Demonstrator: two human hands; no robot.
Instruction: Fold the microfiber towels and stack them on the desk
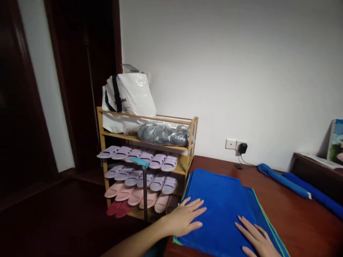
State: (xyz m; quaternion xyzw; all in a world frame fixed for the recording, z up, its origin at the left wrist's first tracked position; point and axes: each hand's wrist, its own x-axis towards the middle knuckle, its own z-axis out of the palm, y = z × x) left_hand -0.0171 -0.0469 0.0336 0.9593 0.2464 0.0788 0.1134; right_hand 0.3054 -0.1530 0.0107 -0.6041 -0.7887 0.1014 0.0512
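Head view. The dark red-brown bench (300, 217) carries a blue folded towel (222, 207), which lies flat at its near left corner, directly beneath both hands; lower layers with a green edging show along its right and near sides. Beyond the left hand, past the bench edge, stands a wooden shoe rack (193, 142) whose shelves hold rows of lilac and pink slippers (139, 171), with a white carrier bag (128, 100) and a clear-wrapped dark bundle (163, 134) on top; a teal-tipped pole (144, 185) stands in front of it. Far to the right of the right hand lie two rolled blue cloths (289, 182), and a wall socket with a black charger (242, 148) sits on the wall behind. The left hand (184, 217) rests palm-down on the towel's near left part, fingers spread and apart, clamped on nothing; the right hand (257, 239) lies flat on its near right part, likewise spread and holding nothing. The towel appears soft, light and limp, unlikely to slip on the wood but prone to sag and unfold if lifted by one point; taking it at two corners or along a folded edge seems best.
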